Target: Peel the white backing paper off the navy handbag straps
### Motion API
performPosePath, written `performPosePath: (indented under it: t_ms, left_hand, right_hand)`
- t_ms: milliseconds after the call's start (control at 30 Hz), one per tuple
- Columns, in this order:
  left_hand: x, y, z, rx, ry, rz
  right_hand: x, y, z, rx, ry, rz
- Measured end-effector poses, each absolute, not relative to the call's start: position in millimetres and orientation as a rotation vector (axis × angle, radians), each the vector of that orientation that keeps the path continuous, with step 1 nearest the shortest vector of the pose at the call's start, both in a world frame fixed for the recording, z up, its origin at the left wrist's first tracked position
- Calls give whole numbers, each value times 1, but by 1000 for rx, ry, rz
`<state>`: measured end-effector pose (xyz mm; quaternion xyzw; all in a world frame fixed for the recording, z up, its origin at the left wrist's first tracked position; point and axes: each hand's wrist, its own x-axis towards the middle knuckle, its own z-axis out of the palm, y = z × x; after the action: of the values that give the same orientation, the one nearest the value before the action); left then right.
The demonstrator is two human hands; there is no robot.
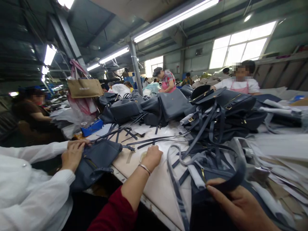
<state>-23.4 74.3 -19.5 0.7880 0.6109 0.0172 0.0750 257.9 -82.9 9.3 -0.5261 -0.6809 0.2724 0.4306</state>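
My left hand [152,158], below a red sleeve and a bracelet, is closed low over the table. What its fingers hold, if anything, is hidden; a small pale round thing [143,156] lies beside it, and thin dark straps run just beyond. At the lower right, my right hand [237,202] pinches a dark navy strap [232,181] between thumb and fingers. That strap curves up over a navy handbag [204,208] with a gold zipper [203,175] and pale wrapping on its handle.
A co-worker in white sleeves rests both hands [73,155] on another navy bag [96,160] at left. Navy bags [175,104] are heaped along the table [154,186]. A blue box [92,127] stands behind. Papers [284,179] lie at right; other people work farther back.
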Motion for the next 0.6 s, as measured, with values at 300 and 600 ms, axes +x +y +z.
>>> performPosePath:
  t_ms: [300,600]
  left_hand:
    - [-13,103,-11,2495,1722,-60]
    - [-86,-64,79,2195,1345,700]
  right_hand:
    - [263,-80,6,-1256,-1685,772]
    - [271,-92,11,-1251,-1460,984]
